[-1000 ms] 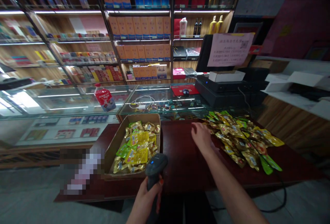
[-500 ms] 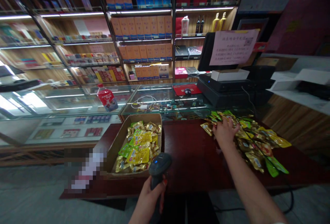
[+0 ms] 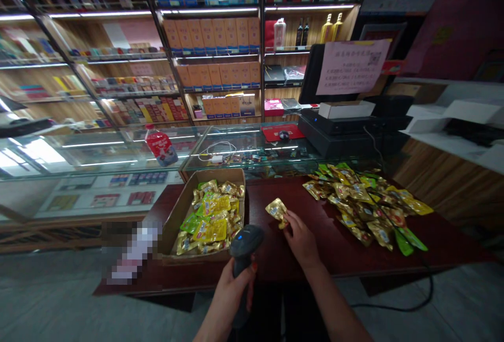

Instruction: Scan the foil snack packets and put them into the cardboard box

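Observation:
My left hand (image 3: 230,294) grips the handle of a dark barcode scanner (image 3: 244,241), its head raised over the near edge of the dark red table (image 3: 275,263). My right hand (image 3: 301,237) holds a small gold snack packet (image 3: 276,209) by its corner, just right of the scanner head and above the table. A cardboard box (image 3: 177,216) full of yellow, gold and green packets sits to the left of the scanner. A loose pile of gold and green snack packets (image 3: 362,200) is spread over the right half of the table.
Behind the table runs a glass display counter (image 3: 118,153) with a red-labelled bottle (image 3: 160,146), a white cable and a red mouse pad. A cash register with a paper notice (image 3: 350,74) stands at the back right. Shelves of boxes line the wall.
My right hand reached right into the packet pile, then came back left toward the scanner with one gold packet in it. The left hand has kept the scanner nearly still.

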Action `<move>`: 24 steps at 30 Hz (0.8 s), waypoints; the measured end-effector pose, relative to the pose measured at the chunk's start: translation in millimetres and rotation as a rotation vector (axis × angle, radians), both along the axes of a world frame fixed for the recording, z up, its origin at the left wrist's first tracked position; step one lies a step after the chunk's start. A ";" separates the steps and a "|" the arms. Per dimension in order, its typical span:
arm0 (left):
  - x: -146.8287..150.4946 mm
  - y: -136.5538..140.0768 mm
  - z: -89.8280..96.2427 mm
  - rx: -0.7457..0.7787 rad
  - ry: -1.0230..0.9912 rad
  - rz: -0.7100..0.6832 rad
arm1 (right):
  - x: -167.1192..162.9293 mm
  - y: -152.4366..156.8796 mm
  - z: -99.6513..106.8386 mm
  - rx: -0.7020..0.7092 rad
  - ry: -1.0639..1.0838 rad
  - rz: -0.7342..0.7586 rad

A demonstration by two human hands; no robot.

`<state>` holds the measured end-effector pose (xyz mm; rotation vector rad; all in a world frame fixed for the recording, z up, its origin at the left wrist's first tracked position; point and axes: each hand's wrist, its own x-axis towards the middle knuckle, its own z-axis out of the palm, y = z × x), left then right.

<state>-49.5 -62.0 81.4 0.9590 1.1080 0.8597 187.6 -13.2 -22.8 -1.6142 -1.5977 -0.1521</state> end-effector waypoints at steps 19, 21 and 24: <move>5.3 8.2 7.2 -0.062 -0.046 -0.026 | 3.5 -1.8 4.9 0.187 -0.205 0.164; 6.0 8.3 7.8 -0.059 -0.053 -0.028 | 3.5 -2.5 5.3 0.185 -0.212 0.177; 6.6 8.2 7.3 -0.053 -0.047 -0.032 | 3.9 -2.9 5.4 0.199 -0.224 0.186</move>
